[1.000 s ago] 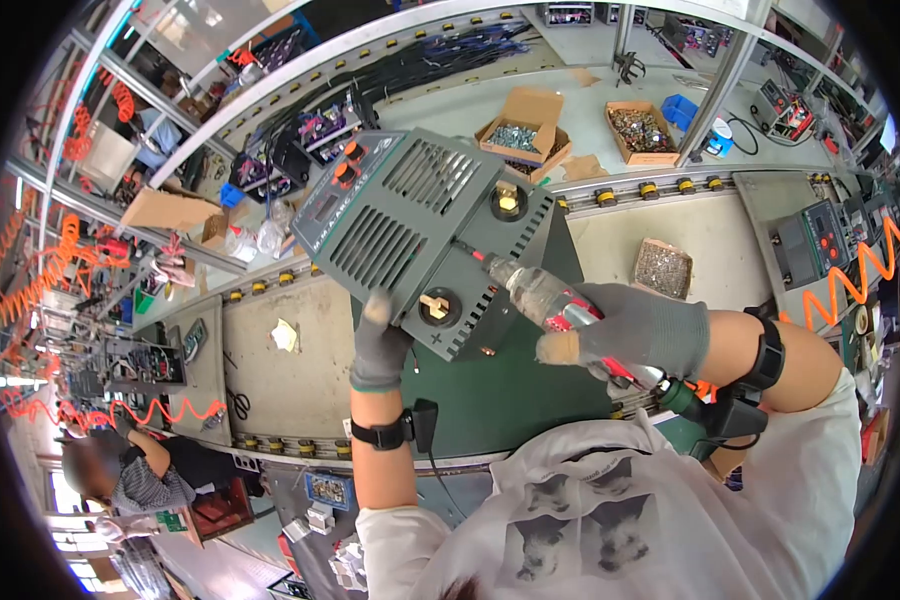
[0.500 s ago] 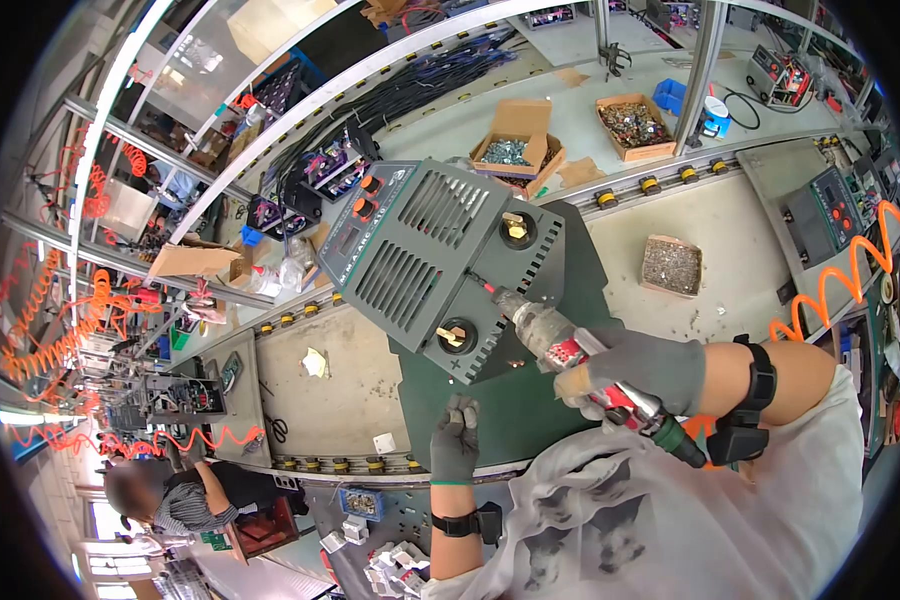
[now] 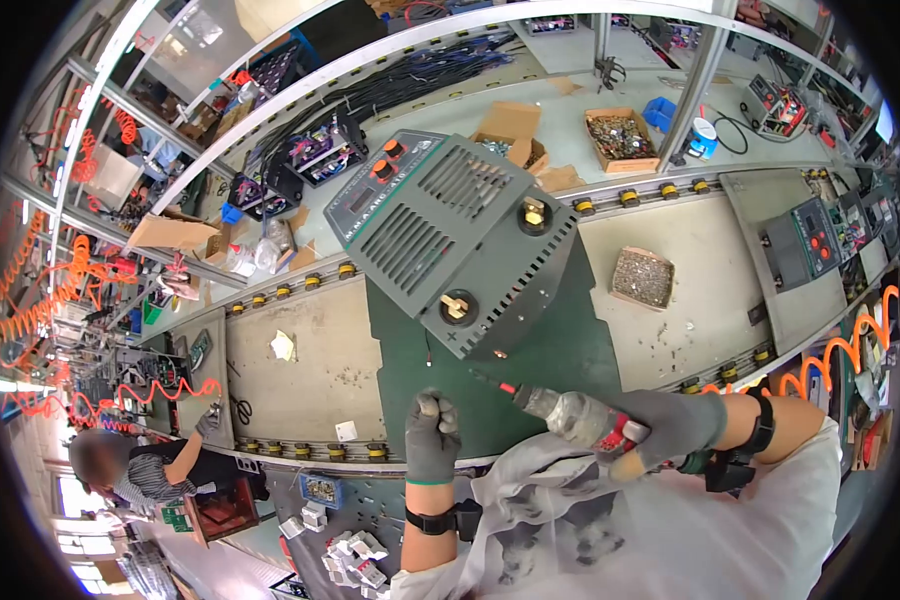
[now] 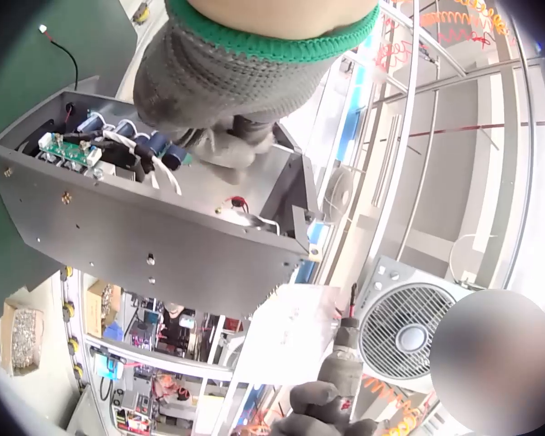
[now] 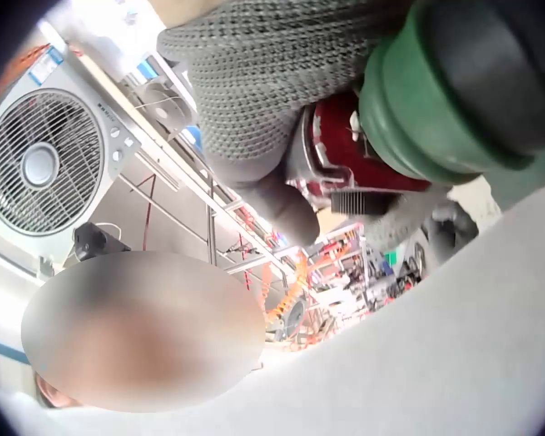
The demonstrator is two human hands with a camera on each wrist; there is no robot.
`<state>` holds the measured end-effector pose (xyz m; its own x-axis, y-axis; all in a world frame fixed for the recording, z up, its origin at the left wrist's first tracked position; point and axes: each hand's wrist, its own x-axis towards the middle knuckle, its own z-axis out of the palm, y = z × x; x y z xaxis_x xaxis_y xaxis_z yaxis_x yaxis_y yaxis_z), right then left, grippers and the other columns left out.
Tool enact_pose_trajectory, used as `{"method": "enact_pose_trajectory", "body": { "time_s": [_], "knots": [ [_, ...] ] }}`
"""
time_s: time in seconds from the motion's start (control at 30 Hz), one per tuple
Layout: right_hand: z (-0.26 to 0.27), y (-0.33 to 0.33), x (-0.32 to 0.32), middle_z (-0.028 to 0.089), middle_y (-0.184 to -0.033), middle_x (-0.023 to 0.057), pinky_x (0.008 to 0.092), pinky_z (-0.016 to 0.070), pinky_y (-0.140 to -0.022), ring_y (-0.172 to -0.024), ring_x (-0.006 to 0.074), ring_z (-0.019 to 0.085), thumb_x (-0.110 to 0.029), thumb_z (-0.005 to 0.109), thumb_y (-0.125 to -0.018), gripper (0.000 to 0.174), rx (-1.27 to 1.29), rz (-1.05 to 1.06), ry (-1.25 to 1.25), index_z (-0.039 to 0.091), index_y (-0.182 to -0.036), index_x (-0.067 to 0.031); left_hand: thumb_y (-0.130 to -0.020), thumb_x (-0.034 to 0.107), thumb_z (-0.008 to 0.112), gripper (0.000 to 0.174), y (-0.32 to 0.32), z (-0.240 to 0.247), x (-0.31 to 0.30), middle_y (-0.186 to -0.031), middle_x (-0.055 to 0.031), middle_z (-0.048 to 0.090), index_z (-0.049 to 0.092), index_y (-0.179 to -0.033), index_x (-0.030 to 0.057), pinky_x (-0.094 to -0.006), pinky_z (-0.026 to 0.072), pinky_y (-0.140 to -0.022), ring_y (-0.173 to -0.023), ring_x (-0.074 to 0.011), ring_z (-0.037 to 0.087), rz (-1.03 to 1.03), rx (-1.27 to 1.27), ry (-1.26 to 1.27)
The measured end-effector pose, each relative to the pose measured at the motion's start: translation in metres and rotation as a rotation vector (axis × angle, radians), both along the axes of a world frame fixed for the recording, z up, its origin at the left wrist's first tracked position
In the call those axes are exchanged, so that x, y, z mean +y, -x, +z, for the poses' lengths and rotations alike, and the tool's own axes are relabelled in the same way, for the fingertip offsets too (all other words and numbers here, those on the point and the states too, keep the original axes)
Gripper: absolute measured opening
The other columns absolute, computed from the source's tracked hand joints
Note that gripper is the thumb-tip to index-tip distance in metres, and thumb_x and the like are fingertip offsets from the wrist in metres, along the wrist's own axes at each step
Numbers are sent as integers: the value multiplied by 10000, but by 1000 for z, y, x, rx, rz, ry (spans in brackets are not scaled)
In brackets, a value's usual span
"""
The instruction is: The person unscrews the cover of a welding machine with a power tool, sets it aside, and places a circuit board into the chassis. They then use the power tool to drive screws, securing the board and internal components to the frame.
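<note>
A grey welding machine [image 3: 440, 235] with vent slots, two orange knobs and two brass terminals stands tilted on the green board [image 3: 540, 370]. My gloved left hand [image 3: 432, 440] is before its near end, apart from it, fingers curled toward the palm. In the left wrist view, this hand [image 4: 232, 91] overlaps the machine's open side, where wires and a circuit board show; whether it holds something small I cannot tell. My gloved right hand [image 3: 670, 430] grips a red power screwdriver [image 3: 580, 420] with a taped front. Its bit points left, just below the machine's near edge.
A small box of screws [image 3: 642, 278] lies on the conveyor right of the machine. Boxes of hardware [image 3: 620, 138] stand on the back shelf. Another machine [image 3: 805, 245] is at the far right. Orange coiled hoses [image 3: 845, 320] hang at both sides. A seated person [image 3: 160, 470] works at left.
My left hand has left the machine's near left corner and come down toward me, curling its fingers. My right hand has drawn the screwdriver back, and its bit has come off the machine's end panel.
</note>
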<state>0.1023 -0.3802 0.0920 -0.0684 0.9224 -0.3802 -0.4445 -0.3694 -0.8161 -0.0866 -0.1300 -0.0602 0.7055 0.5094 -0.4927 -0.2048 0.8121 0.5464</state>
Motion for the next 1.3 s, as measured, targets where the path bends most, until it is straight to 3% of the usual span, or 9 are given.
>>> {"method": "enact_pose_trajectory", "body": {
  "time_s": [0.13, 0.2, 0.3, 0.8, 0.93, 1.07, 1.2, 1.27, 1.3],
  "knots": [
    [-34, 10, -25, 572, -1054, 90, 293, 470, -765, -899, 140, 561, -225, 728, -762, 643, -200, 45, 3, 413, -1285, -24, -822, 245, 688, 200, -18, 42, -29, -776, -17, 593, 613, -919, 86, -175, 383, -485, -566, -77, 478, -194, -114, -76],
    [-47, 14, -33, 588, -1083, 135, 325, 459, -833, -946, 196, 584, -267, 736, -756, 665, -356, 15, -43, 409, -1281, -22, -820, 288, 692, 268, -30, 63, -42, -730, -24, 572, 617, -951, 68, -198, 344, -478, -542, -81, 445, -197, 25, -301],
    [-37, 14, -43, 588, -1085, 154, 356, 456, -853, -957, 241, 593, -291, 737, -750, 685, -424, 40, 47, 399, -1283, -22, -819, 331, 692, 342, -42, 76, -51, -677, -29, 546, 611, -969, 35, -202, 301, -476, -531, -78, 419, -326, -65, -510],
    [-64, -3, -74, 592, -882, 124, 354, 471, -730, -796, 250, 599, -222, 704, -734, 627, -597, -100, -86, 401, -1246, -23, -823, 434, 660, 422, -86, 113, -99, -618, 17, 464, 557, -891, 30, -209, 229, -465, -512, -53, 329, -362, 173, -698],
    [-66, -16, -73, 573, -880, 129, 330, 469, -736, -752, 237, 552, -209, 697, -739, 699, -542, -106, -183, 351, -1321, -33, -871, 352, 615, 323, -93, 108, -96, -793, -33, 545, 574, -951, 43, -214, 257, -501, -546, -66, 335, -400, -72, -509],
    [-54, -27, -70, 581, -932, 140, 320, 460, -795, -794, 231, 560, -290, 735, -753, 770, -481, -46, -117, 321, -1354, -45, -893, 320, 603, 330, -96, 96, -94, -671, 12, 450, 598, -1047, 28, -239, 252, -530, -582, -83, 326, -371, -187, -329],
    [-51, -39, -67, 577, -918, 126, 328, 463, -789, -814, 212, 562, -273, 732, -760, 763, -477, -101, -218, 317, -1361, -52, -923, 309, 561, 355, -101, 138, -101, -731, 7, 482, 583, -1106, 6, -226, 266, -541, -608, -75, 351, -469, -63, -183],
    [-33, -54, -71, 572, -886, 105, 325, 488, -708, -755, 175, 577, -254, 717, -775, 747, -286, -69, -50, 308, -1367, -53, -880, 515, 506, 611, -91, 164, -101, -699, 39, 431, 560, -1128, -40, -202, 225, -480, -560, -48, 319, -424, 334, -809],
    [-41, -56, -74, 572, -871, 76, 299, 496, -606, -667, 137, 575, -291, 677, -816, 646, -382, -189, -80, 358, -1327, -59, -875, 488, 512, 585, -86, 187, -98, -680, 42, 421, 568, -1107, -45, -200, 223, -478, -552, -46, 318, -378, 397, -1085]
  ]
}}
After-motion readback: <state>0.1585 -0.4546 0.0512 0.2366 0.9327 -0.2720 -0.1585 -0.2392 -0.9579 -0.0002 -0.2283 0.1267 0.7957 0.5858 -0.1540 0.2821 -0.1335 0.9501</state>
